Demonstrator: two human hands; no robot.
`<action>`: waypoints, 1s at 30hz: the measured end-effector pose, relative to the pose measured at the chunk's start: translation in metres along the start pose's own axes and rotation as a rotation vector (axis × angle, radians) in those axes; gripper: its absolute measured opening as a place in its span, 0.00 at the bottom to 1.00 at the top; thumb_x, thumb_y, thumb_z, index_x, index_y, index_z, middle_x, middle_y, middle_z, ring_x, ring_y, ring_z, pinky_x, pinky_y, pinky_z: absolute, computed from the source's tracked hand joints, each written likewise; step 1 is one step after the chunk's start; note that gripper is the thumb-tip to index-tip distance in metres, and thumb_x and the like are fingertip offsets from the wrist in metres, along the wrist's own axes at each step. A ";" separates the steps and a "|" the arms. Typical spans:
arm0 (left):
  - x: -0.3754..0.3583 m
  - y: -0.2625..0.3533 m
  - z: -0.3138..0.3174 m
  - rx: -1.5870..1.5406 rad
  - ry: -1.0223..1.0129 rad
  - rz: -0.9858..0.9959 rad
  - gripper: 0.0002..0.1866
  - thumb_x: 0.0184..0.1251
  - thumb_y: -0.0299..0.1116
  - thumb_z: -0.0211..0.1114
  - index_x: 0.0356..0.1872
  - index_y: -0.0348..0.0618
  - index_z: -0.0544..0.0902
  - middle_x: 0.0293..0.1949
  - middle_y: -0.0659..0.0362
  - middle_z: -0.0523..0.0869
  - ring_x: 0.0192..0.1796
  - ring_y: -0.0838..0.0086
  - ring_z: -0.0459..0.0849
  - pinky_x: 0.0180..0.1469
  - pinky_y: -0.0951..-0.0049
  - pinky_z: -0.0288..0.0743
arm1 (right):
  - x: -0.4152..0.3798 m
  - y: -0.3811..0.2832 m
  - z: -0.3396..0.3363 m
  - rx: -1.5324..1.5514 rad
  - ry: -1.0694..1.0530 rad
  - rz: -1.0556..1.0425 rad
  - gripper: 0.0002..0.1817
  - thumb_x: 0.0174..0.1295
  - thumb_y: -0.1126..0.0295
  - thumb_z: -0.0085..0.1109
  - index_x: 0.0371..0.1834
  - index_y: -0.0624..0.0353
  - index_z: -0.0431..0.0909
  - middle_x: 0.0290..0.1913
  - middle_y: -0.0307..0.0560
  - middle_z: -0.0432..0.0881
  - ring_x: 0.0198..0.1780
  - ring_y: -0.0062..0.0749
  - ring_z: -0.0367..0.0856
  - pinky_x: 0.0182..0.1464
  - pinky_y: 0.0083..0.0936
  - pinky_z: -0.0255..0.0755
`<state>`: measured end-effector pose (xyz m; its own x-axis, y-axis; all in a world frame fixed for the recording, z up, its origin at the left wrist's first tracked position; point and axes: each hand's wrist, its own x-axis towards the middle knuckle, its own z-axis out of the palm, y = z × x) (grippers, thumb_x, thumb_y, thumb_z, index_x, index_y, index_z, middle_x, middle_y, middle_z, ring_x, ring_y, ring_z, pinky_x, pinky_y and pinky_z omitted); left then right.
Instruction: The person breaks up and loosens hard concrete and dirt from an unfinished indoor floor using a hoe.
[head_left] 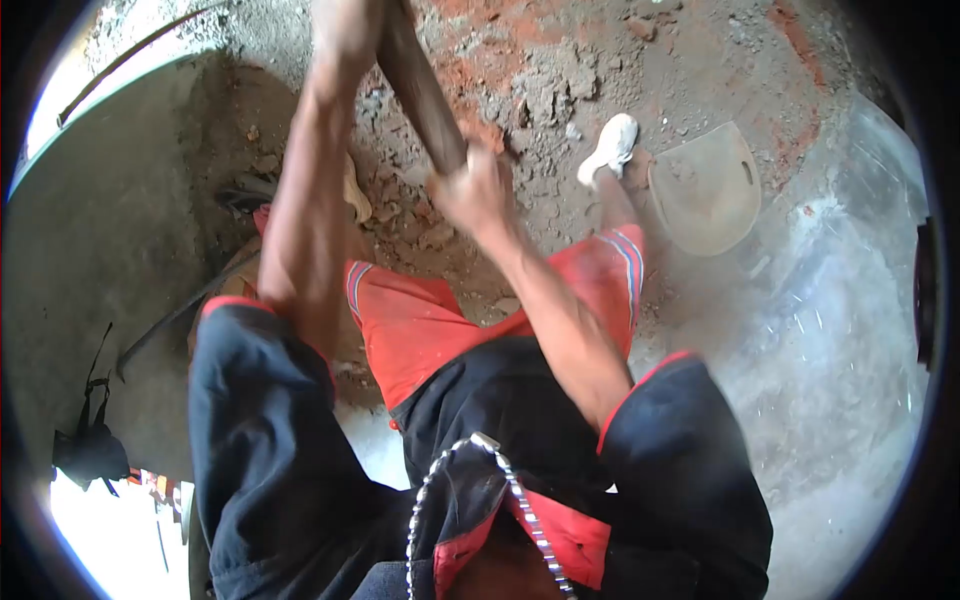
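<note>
A wooden tool handle slants through the upper middle of the head view, with its far end beyond the top edge. My left hand, cut off by the top edge, is closed at the upper part of the handle. Lower down, my right hand wraps round the handle's near end. Whatever head the tool has is out of view. Below the hands lies broken soil and rubble, greyish with reddish patches.
A pale shallow pan with a grip slot lies at the right, near my white shoe. Smooth grey floor extends on the right. A grey concrete surface rises at the left, where a black bag and a thin dark rod show.
</note>
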<state>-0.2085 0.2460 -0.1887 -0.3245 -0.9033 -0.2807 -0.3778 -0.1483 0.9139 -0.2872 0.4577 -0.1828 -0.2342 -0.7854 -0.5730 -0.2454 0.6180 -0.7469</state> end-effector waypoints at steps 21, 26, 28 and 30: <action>-0.009 0.050 0.115 -0.156 0.046 -0.171 0.23 0.57 0.55 0.55 0.21 0.43 0.78 0.15 0.59 0.78 0.16 0.74 0.75 0.19 0.73 0.72 | 0.006 0.056 -0.106 -0.098 0.066 -0.035 0.18 0.39 0.69 0.63 0.35 0.68 0.75 0.18 0.58 0.77 0.19 0.47 0.79 0.21 0.37 0.73; 0.025 -0.029 0.183 0.296 -0.083 -0.416 0.14 0.65 0.36 0.49 0.30 0.37 0.80 0.25 0.54 0.82 0.23 0.71 0.82 0.22 0.73 0.80 | 0.024 0.107 -0.107 0.031 -0.030 0.170 0.09 0.43 0.70 0.57 0.23 0.67 0.74 0.14 0.45 0.72 0.14 0.32 0.71 0.16 0.33 0.66; -0.058 -0.072 0.237 0.216 -0.206 -0.757 0.14 0.64 0.39 0.52 0.34 0.40 0.80 0.27 0.55 0.83 0.26 0.72 0.83 0.25 0.74 0.79 | -0.060 0.158 -0.088 -0.310 0.086 0.000 0.09 0.42 0.70 0.59 0.17 0.66 0.74 0.16 0.50 0.74 0.19 0.42 0.75 0.21 0.40 0.68; -0.171 -0.138 0.260 0.752 -0.878 -0.146 0.11 0.61 0.35 0.51 0.32 0.43 0.82 0.27 0.51 0.83 0.32 0.67 0.84 0.31 0.65 0.78 | -0.171 0.166 -0.087 -0.555 -0.191 0.021 0.10 0.43 0.68 0.62 0.18 0.64 0.75 0.16 0.50 0.76 0.19 0.40 0.77 0.20 0.39 0.69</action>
<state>-0.3263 0.5258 -0.3429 -0.6127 -0.2643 -0.7448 -0.7848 0.3142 0.5342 -0.3694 0.6977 -0.1801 -0.0835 -0.7331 -0.6749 -0.7105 0.5187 -0.4755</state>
